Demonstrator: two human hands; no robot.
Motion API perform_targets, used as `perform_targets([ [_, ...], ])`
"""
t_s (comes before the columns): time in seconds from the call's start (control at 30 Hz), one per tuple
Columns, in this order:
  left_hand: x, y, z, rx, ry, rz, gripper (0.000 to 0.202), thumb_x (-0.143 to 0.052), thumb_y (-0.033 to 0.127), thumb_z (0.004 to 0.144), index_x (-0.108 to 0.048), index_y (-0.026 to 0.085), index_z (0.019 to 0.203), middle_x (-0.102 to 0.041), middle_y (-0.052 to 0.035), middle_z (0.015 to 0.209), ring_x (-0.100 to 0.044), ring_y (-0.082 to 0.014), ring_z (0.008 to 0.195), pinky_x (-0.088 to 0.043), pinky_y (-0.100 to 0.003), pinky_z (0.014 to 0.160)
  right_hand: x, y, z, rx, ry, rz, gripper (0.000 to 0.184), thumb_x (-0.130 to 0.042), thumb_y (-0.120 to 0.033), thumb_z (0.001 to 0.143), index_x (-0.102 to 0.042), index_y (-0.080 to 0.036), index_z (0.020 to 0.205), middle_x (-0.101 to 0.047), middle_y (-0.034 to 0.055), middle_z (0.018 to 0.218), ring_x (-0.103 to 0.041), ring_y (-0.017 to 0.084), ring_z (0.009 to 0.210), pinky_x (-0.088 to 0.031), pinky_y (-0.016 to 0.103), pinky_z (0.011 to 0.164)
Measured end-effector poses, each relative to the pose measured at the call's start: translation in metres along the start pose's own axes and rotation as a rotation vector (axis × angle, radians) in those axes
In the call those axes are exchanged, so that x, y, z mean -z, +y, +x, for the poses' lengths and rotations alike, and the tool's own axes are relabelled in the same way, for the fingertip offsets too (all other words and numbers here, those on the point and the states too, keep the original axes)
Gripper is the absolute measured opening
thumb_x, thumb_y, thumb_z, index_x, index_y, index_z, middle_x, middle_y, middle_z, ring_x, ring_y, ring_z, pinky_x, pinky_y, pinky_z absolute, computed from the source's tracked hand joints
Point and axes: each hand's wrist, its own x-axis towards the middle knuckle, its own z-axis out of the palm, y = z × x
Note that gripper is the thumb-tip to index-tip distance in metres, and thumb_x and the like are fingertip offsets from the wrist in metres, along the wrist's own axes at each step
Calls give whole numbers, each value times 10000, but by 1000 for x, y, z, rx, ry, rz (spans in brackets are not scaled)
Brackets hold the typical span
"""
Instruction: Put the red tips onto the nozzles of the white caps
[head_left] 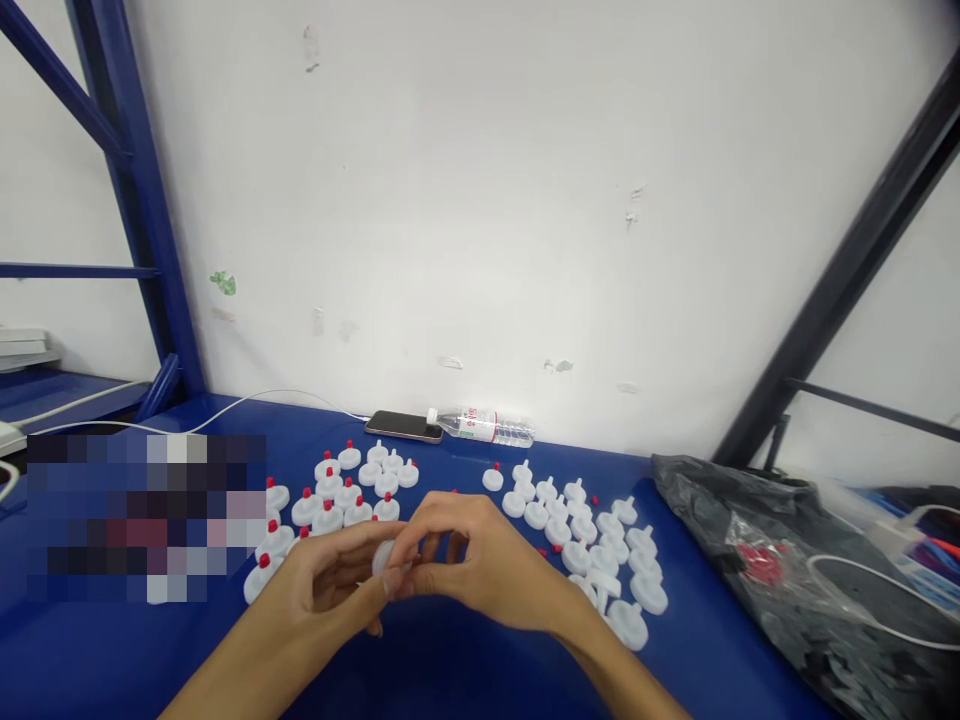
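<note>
My left hand (pixel 319 580) is closed around a white round spout cap (pixel 382 558), its thumb along the near side. From the right, the fingertips of my right hand (pixel 484 555) pinch at the same cap, over its spout side. The fingers hide the spout, so I cannot tell whether a red tip is on it. To the left stand several white spout caps with red tips (pixel 328 517). On the right lie several white spout caps with bare spouts (pixel 576 556), with a few loose red tips (pixel 595 500) among them.
Along the wall lie a phone (pixel 405 426) on a cable and a clear water bottle (pixel 487 426). A black plastic bag (pixel 750 570) covers the right side, with a clear bag of red pieces (pixel 761 562) on it. Blue frame posts (pixel 142 200) rise at the left.
</note>
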Motion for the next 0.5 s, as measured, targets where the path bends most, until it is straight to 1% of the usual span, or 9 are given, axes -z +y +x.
perform_targets([
  [0.07, -1, 0, -1, 7, -6, 10, 528, -745, 612, 864, -764, 233, 1231, -793, -78, 1062, -707, -250, 875, -542, -244, 619, -1, -1, 0, 7, -10, 4, 72, -813, -244, 856, -811, -261, 926, -668, -15, 910, -627, 114, 742, -499, 242, 712],
  [0.17, -2, 2, -2, 28, -5, 30, 485, -730, 589, 887, -761, 235, 1219, -791, -73, 1062, -710, -247, 896, -535, -239, 634, -3, -3, -1, 17, -2, -19, 90, -794, -217, 867, -810, -263, 943, -671, -19, 886, -621, 110, 725, -489, 236, 699],
  [0.27, -1, 0, -1, 26, -21, 25, 434, -740, 548, 887, -766, 222, 1172, -787, -72, 1043, -712, -241, 880, -529, -240, 630, -4, -4, -2, 46, 8, -45, 109, -806, -194, 847, -816, -265, 929, -668, -20, 874, -606, 107, 714, -485, 224, 680],
  [0.33, 0, -3, 0, 1, -17, 33, 393, -745, 503, 879, -762, 214, 1145, -785, -68, 1012, -715, -242, 870, -539, -248, 645, -5, -4, -2, 70, 9, -66, 138, -810, -146, 825, -820, -258, 906, -660, -22, 858, -602, 103, 711, -486, 214, 678],
  [0.43, 0, -7, 1, -36, 8, 93, 296, -742, 400, 831, -759, 206, 1054, -783, -52, 939, -721, -239, 840, -571, -285, 725, -5, -3, -3, 90, -11, -101, 183, -794, -80, 800, -818, -238, 888, -654, -30, 816, -606, 96, 701, -489, 201, 685],
  [0.5, -2, -5, 1, -36, 8, 146, 235, -738, 324, 765, -751, 205, 968, -776, -35, 889, -715, -229, 808, -570, -287, 727, -6, -2, -3, 85, -46, -115, 194, -782, -63, 791, -816, -225, 891, -644, -35, 787, -611, 92, 683, -489, 193, 671],
])
